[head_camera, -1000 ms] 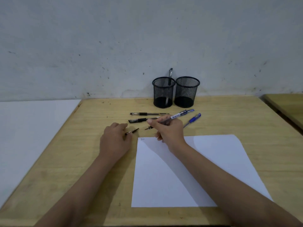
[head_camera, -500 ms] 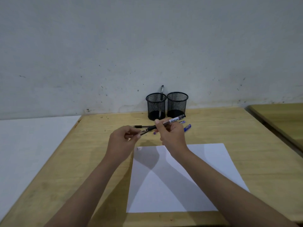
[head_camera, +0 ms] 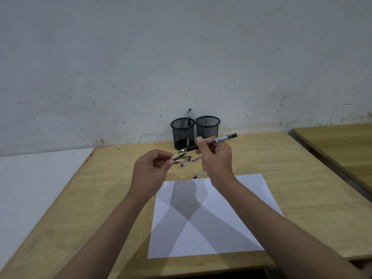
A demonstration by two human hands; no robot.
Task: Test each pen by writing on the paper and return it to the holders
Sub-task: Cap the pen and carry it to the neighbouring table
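My right hand (head_camera: pixel 216 158) grips a black pen (head_camera: pixel 218 140) above the desk, its bare tip pointing left and down. My left hand (head_camera: pixel 153 169) pinches the pen's cap (head_camera: pixel 179 156) just below that tip; the two are a little apart. A white sheet of paper (head_camera: pixel 225 224) lies on the desk under my forearms, with a small mark near its top left corner. Two black mesh holders stand at the wall: the left holder (head_camera: pixel 182 133) has one pen standing in it, the right holder (head_camera: pixel 207 126) shows none. Several pens (head_camera: pixel 186 161) lie between holders and paper.
The wooden desk (head_camera: pixel 96 198) ends at a grey wall behind the holders. A white surface (head_camera: pixel 30 188) adjoins it on the left and another wooden desk (head_camera: pixel 342 141) stands to the right across a gap.
Both hands rose off the desk. My right hand lifted the black pen, my left hand brought the cap up to its tip. The camera tilted upward.
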